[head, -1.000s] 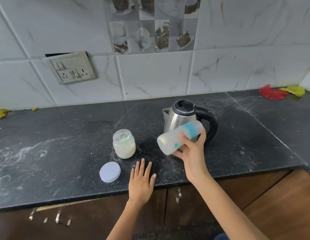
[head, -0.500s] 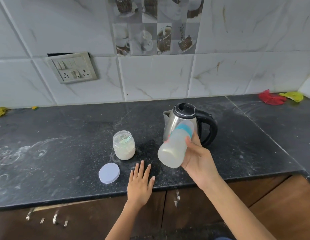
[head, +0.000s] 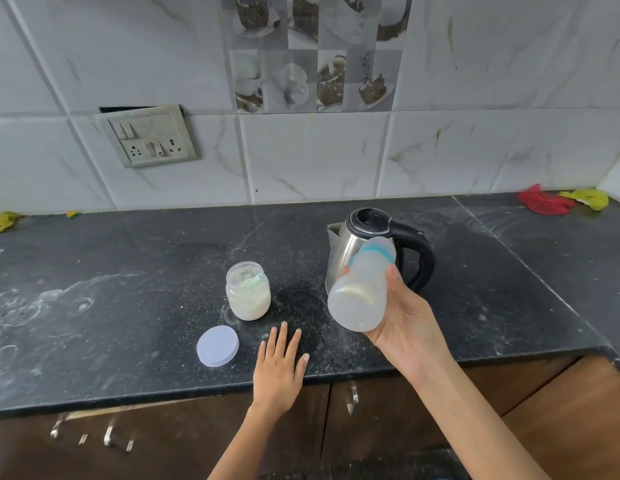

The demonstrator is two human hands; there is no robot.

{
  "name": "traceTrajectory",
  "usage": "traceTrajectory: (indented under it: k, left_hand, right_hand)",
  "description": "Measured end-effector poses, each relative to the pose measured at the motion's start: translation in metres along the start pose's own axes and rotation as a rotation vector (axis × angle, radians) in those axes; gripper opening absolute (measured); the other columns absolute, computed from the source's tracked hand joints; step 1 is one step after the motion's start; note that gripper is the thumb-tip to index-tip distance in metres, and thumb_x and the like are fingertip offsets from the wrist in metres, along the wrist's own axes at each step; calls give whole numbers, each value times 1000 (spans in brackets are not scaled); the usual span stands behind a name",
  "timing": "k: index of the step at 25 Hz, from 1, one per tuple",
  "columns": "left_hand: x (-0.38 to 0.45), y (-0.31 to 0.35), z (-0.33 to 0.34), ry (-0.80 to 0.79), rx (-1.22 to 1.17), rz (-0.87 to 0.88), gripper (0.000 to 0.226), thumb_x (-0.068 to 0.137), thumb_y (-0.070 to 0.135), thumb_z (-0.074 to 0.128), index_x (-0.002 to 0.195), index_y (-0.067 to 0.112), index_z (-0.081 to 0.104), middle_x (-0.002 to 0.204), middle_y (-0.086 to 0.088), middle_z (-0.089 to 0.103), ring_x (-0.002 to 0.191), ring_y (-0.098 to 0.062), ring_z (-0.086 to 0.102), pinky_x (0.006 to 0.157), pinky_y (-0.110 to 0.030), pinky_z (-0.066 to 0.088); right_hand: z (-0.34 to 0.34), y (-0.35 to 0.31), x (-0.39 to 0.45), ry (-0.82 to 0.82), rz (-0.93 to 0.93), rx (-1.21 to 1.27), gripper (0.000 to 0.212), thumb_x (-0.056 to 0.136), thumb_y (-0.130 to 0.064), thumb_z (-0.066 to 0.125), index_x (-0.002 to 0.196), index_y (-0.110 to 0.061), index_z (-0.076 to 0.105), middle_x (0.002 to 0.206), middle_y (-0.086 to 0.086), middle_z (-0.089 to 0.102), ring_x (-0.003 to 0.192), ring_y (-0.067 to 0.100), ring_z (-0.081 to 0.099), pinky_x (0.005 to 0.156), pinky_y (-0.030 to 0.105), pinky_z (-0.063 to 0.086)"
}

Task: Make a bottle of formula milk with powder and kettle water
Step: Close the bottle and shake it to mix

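Within the right hand [head: 403, 318] fingers: capped bottle [head: 362, 289], tilted, gripped; mixing step. Left hand [head: 279, 367] flat, empty, on table [head: 128, 306]. Next, probably: set it upright.

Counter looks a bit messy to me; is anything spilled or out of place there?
Yes. White powder is dusted and smeared across the dark counter, thickest in swirls at the left and around the open powder jar. The jar's lid lies off beside it. Crumpled red and yellow scraps sit in the far right corner.
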State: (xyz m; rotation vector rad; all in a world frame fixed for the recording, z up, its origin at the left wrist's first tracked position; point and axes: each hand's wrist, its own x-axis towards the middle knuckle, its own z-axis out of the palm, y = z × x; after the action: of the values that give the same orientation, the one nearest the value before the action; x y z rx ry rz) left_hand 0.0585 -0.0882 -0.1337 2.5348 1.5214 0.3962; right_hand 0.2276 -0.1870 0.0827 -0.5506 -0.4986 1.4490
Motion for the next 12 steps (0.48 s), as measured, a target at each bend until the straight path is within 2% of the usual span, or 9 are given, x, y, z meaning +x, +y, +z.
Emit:
traceTrajectory:
  k: [3, 5, 7, 9, 10, 12]
  left_hand:
    - [1, 1, -2, -37, 20, -15, 66, 96, 55, 2, 142, 23, 38, 151, -6, 31, 140, -28, 26, 110, -45, 15]
    - [1, 0, -1, -37, 30, -20, 65, 96, 55, 3, 142, 23, 38, 151, -7, 32, 139, -28, 28, 109, -46, 17]
    - [1, 0, 0, -22, 34, -17, 66, 95, 55, 3, 142, 24, 37, 152, -6, 30, 140, -28, 25, 110, -45, 16]
    - [2, 0, 0, -19, 36, -17, 67, 95, 56, 2, 143, 24, 36, 152, -6, 29, 140, -28, 25, 110, -44, 16]
    - [1, 0, 0, -26, 41, -20, 66, 95, 56, 2, 142, 25, 37, 152, -6, 30, 140, -28, 26, 111, -43, 17]
    - [1, 0, 0, -32, 56, -24, 65, 96, 55, 4, 141, 24, 39, 150, -7, 34, 138, -28, 30, 114, -41, 18]
  right_hand:
    - [-2, -3, -1, -26, -53, -100, 88, 60, -31, 91, 138, -32, 49, 120, 5, 66, 109, 23, 65, 81, 40, 58]
    - [-2, -7, -3, -14, -85, -194, 91, 60, -33, 90, 139, -37, 45, 116, 1, 66, 110, 22, 64, 80, 41, 59]
    - [-4, -10, -4, 34, -114, -282, 95, 54, -35, 92, 138, -37, 45, 112, 0, 66, 107, 20, 66, 75, 39, 60]
    - [-3, -10, -8, 95, -121, -323, 93, 47, -39, 93, 130, -28, 53, 103, -1, 69, 98, 17, 69, 70, 35, 60]
    - [-3, -8, -8, 139, -104, -302, 84, 47, -40, 92, 122, -23, 58, 98, 0, 69, 92, 16, 70, 68, 33, 59]
    - [-7, -4, -9, 248, -37, -204, 51, 60, -37, 80, 104, -19, 63, 93, 3, 67, 83, 17, 67, 71, 34, 55]
